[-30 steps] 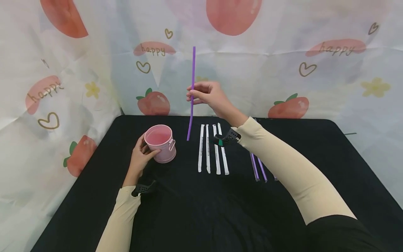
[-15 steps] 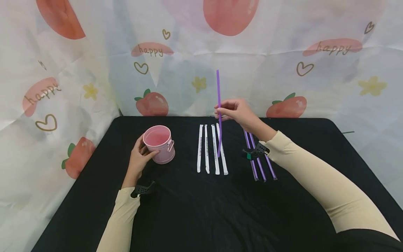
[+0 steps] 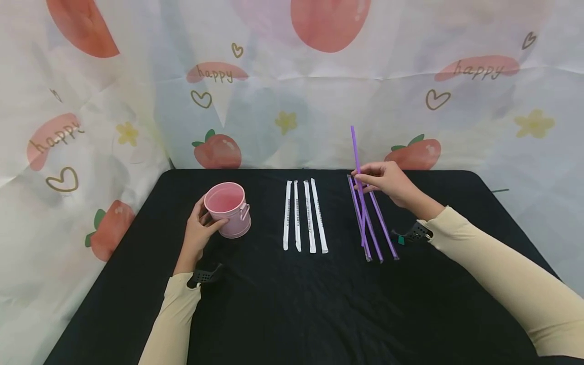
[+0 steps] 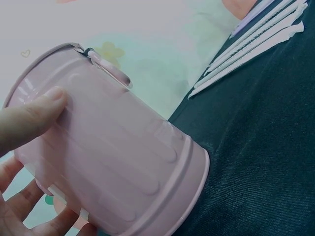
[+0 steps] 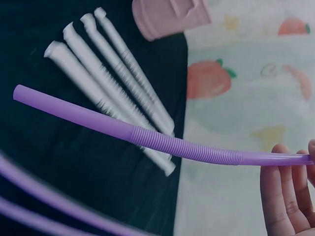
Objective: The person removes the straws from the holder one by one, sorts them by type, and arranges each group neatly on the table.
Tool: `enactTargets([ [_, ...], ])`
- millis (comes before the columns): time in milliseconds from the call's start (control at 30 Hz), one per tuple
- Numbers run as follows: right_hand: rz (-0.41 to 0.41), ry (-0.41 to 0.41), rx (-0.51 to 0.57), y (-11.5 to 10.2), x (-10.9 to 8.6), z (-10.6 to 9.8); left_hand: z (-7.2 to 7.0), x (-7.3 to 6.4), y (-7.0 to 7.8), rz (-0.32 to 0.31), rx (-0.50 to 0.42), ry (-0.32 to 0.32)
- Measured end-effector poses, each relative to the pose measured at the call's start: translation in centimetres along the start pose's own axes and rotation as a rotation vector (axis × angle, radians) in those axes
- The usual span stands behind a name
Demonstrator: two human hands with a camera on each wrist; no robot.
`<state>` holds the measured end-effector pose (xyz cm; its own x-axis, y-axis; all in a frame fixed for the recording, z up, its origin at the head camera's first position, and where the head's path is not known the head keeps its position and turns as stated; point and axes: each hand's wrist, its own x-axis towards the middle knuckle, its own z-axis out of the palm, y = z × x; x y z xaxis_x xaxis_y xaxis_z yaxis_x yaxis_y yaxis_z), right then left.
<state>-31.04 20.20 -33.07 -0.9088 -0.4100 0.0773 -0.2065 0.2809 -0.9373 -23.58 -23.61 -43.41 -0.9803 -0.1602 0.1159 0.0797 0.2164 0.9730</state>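
Observation:
My left hand [image 3: 198,229] grips a pink metal bucket [image 3: 234,223] at the left of the table, with the thumb on its near side and the fingers round the left. In the left wrist view the bucket [image 4: 113,147] leans across the picture, its base at the black cloth. My right hand [image 3: 388,181] pinches a purple bendy straw [image 3: 355,142] upright at the right. Its ribbed section shows in the right wrist view, where the straw [image 5: 74,109] lies across the picture. Directly behind and below it, several wrapped purple straws [image 3: 382,223] lie on the table.
Several white paper-wrapped straws [image 3: 312,218] lie side by side in the middle of the black-covered table [image 3: 274,304]. A printed curtain [image 3: 319,101] hangs behind the table's back edge and along the left side.
My right hand has carried the purple straw rightward and lower, from near the bucket, past the white wrapped straws, to the wrapped purple ones. My left hand still holds the bucket in place.

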Motion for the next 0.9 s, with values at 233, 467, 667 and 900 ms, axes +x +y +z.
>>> enactTargets([
  [233,0.055,0.03,-0.113,2.0,-1.5,-2.5,-0.1,0.0,-0.2,0.008,0.018,0.005],
  [467,0.129,0.028,-0.141,3.9,-2.1,-4.6,0.0,0.0,-0.1,0.022,0.013,0.007],
  [667,0.207,0.015,-0.163,5.5,-2.3,-6.0,0.0,0.0,0.1,0.009,0.02,0.002],
  [900,0.278,0.025,-0.195,7.3,-2.0,-6.9,0.0,-0.1,0.1,0.003,-0.008,-0.008],
])
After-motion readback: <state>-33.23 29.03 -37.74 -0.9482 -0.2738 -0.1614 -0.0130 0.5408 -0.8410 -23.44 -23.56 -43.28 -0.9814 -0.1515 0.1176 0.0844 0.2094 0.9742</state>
